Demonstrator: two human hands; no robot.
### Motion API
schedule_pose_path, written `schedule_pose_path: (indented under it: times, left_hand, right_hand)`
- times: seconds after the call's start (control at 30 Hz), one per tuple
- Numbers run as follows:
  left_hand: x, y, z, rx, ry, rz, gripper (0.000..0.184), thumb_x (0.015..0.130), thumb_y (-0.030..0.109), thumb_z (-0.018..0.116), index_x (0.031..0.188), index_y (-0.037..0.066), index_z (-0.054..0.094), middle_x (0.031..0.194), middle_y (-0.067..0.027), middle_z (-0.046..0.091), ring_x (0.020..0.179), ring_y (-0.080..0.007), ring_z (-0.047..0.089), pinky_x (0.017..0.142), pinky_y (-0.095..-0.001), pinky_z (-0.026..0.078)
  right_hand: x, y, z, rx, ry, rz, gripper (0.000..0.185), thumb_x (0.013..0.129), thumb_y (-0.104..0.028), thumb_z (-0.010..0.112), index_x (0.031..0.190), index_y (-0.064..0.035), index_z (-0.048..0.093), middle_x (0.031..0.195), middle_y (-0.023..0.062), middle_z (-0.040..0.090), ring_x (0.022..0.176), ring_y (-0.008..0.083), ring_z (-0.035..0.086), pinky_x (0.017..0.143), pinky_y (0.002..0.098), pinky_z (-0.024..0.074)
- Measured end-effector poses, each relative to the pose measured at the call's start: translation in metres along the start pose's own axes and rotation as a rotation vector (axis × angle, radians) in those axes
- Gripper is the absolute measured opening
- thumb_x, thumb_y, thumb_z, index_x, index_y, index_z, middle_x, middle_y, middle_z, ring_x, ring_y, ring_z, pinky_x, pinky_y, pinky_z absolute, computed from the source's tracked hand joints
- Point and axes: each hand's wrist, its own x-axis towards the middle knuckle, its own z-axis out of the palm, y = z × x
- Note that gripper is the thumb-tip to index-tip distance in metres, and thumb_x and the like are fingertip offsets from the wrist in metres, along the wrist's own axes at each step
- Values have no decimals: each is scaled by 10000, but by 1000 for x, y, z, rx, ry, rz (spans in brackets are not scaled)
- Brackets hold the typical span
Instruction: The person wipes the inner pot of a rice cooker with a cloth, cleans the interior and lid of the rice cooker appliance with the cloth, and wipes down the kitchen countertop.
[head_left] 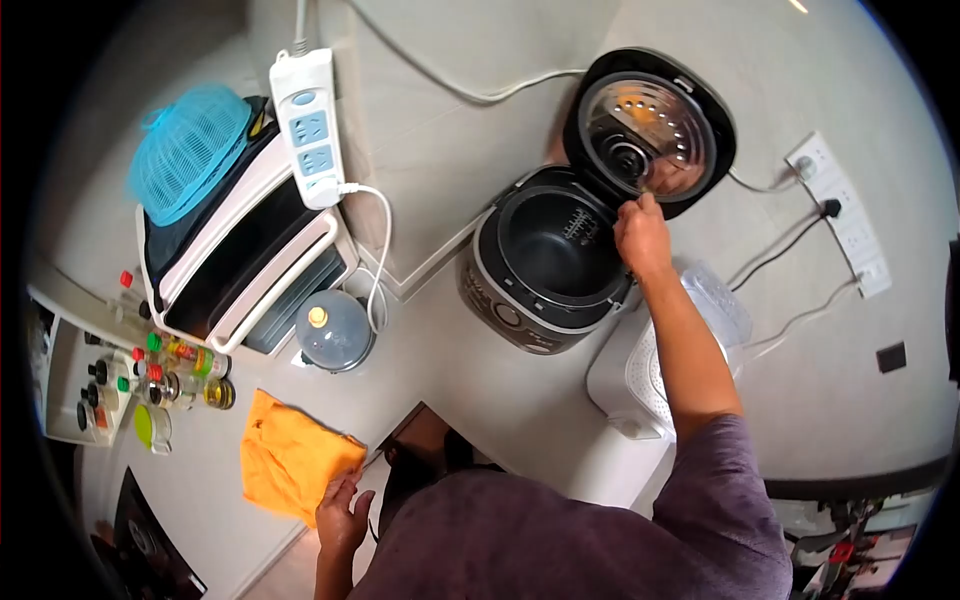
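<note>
A black and silver rice cooker (530, 325) stands on the counter with its lid raised. Inside sits a dark inner pot (550, 250) with white level marks; I see no food in it. My right hand (643, 238) is closed, its fingertips at the lower edge of the shiny inner lid (610, 110), near the hinge; the exact grip is partly hidden. At the lower left, my left hand (343, 515) has its thumb apart and its fingers over the corner of an orange cloth (290, 450), which lies crumpled on the counter.
A white appliance with a perforated top (620, 375) stands right of the cooker. Left are a power strip (305, 130), a rack with a blue mesh cover (190, 150), a clear dome with a yellow knob (335, 335) and several seasoning bottles (190, 357). Wall sockets (845, 220) hold plugged cords.
</note>
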Motion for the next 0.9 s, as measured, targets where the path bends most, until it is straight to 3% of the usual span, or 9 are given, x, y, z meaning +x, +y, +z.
schedule_pose_path:
  times: [0.1, 0.17, 0.33, 0.43, 0.5, 0.67, 0.7, 0.77, 0.9]
  left_hand:
    - [-5, 6, 2, 29, 12, 14, 368, 903, 158, 875, 1227, 11, 780, 1350, -191, 744, 1141, -369, 763, 975, -423, 611]
    - [-5, -3, 8, 110, 33, 106, 373, 900, 152, 877, 1226, 3, 777, 1340, -192, 747, 1122, -355, 771, 957, -415, 617]
    - [-8, 13, 9, 88, 33, 65, 365, 899, 134, 875, 1215, -18, 774, 1333, -200, 746, 1111, -345, 781, 933, -403, 631]
    - [-18, 12, 8, 111, 65, 35, 372, 893, 107, 877, 1224, -25, 768, 1325, -197, 745, 1082, -338, 785, 928, -404, 633]
    - [-28, 5, 13, 99, 73, 21, 377, 875, 89, 885, 1219, -15, 771, 1316, -194, 749, 1044, -323, 779, 898, -399, 633]
    - [-36, -6, 20, 120, 65, 37, 390, 862, 77, 888, 1226, 3, 770, 1306, -185, 760, 976, -285, 779, 869, -375, 637]
    - [-34, -2, 21, 127, 73, 55, 393, 862, 83, 889, 1227, 3, 769, 1307, -185, 761, 975, -284, 779, 867, -374, 636]
    - [-30, 7, 20, 149, 67, 35, 391, 865, 93, 889, 1226, 0, 768, 1306, -190, 762, 974, -285, 780, 863, -375, 636]
    - [-28, 3, 23, 111, 94, 34, 387, 872, 113, 885, 1221, -5, 767, 1303, -199, 763, 960, -286, 780, 856, -380, 637]
  right_hand:
    - [43, -44, -3, 98, 229, -147, 192, 882, -1, 728, 1071, -36, 723, 1103, 170, 642, 1046, 414, 654, 902, 519, 570]
    - [78, -58, 10, 107, 353, -311, 163, 877, -64, 720, 1037, -34, 700, 1104, 150, 608, 1074, 381, 642, 881, 493, 576]
    - [113, -54, 76, -682, 68, -637, 253, 940, -230, 645, 1080, -131, 831, 1154, 62, 629, 1143, 297, 576, 873, 385, 460]
    - [99, -49, 86, -632, -200, -647, 245, 934, -241, 663, 1035, -145, 865, 1176, 60, 636, 1164, 315, 573, 881, 399, 477]
    - [94, -58, 86, -590, -360, -430, 230, 936, -228, 679, 1030, -133, 866, 1177, 66, 641, 1187, 317, 577, 889, 385, 519]
    - [142, -73, 29, -427, 119, -622, 170, 869, -189, 664, 937, -80, 777, 1048, 66, 607, 1079, 268, 564, 840, 358, 477]
    - [153, -74, 24, -417, 189, -617, 216, 884, -206, 656, 1021, -70, 754, 1072, 89, 588, 1065, 278, 557, 858, 372, 486]
    - [159, -67, 34, -476, 176, -570, 268, 894, -218, 646, 1049, -42, 775, 1126, 99, 595, 1116, 294, 552, 926, 398, 485]
    - [131, -49, 53, -708, 96, -806, 313, 912, -245, 642, 1058, -71, 858, 1279, 105, 634, 1208, 316, 561, 1012, 427, 463]
